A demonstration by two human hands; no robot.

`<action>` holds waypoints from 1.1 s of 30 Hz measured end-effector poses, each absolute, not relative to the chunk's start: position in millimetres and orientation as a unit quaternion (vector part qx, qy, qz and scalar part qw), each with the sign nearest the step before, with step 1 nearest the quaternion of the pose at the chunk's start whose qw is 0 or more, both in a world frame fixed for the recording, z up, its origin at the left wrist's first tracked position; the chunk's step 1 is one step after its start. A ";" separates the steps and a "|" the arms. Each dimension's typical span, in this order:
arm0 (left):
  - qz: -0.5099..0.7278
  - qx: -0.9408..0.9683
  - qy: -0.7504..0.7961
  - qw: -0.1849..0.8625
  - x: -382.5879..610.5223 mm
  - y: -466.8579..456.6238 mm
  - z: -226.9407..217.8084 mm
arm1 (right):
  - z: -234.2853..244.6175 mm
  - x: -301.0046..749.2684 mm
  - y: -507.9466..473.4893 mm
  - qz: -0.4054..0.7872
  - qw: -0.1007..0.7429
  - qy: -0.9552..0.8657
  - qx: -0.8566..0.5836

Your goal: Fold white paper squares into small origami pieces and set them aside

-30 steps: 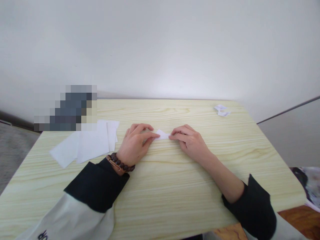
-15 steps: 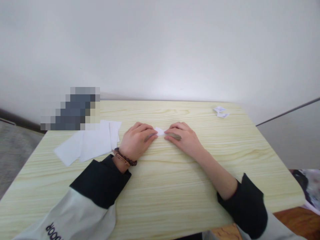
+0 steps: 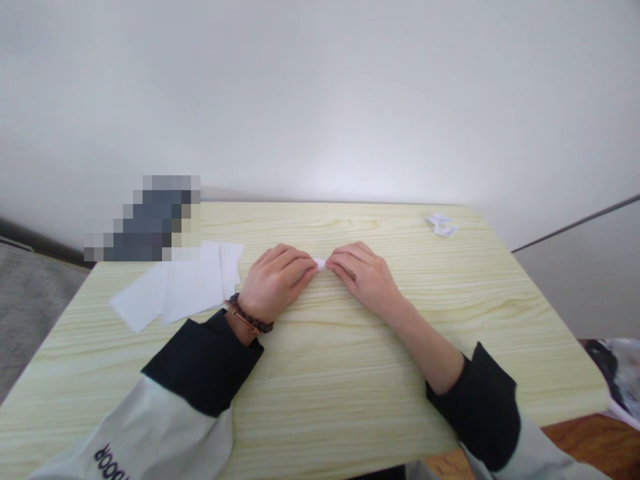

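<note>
A small folded piece of white paper (image 3: 321,263) lies on the light wooden table (image 3: 325,360), almost covered by my fingers. My left hand (image 3: 276,283), with a bead bracelet at the wrist, pinches its left end with curled fingers. My right hand (image 3: 364,276) pinches its right end, fingertips pressed together against those of the other hand. Only a sliver of the paper shows between them.
Several white paper sheets (image 3: 175,288) lie spread at the table's left, beside a blurred-out dark object (image 3: 147,220). Two small folded paper pieces (image 3: 441,225) sit at the far right corner. A wall stands right behind the table.
Both hands have closed in toward each other over the paper. The visible strip of paper between them has shrunk from a wide strip to a sliver.
</note>
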State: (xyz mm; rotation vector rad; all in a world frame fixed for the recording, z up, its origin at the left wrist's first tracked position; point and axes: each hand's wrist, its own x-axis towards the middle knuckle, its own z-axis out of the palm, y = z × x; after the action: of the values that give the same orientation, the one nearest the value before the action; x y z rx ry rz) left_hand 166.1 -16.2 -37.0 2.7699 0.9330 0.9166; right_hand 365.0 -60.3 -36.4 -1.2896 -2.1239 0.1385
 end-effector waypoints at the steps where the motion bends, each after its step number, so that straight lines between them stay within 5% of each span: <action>1: 0.309 0.901 0.303 0.038 166.4 -16.6 -36.4 | -35.2 363.9 -61.3 0.055 0.323 -0.809 -0.488; 33: 0.443 0.860 0.255 -0.004 166.0 -15.8 -32.6 | -35.2 370.8 -65.0 0.032 0.375 -0.815 -0.441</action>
State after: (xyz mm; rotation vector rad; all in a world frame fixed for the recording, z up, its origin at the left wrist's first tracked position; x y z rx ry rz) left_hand 166.0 -15.8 -32.6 2.7065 0.8033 1.3945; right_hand 370.8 -65.0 -35.2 -1.1288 -2.0851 0.0811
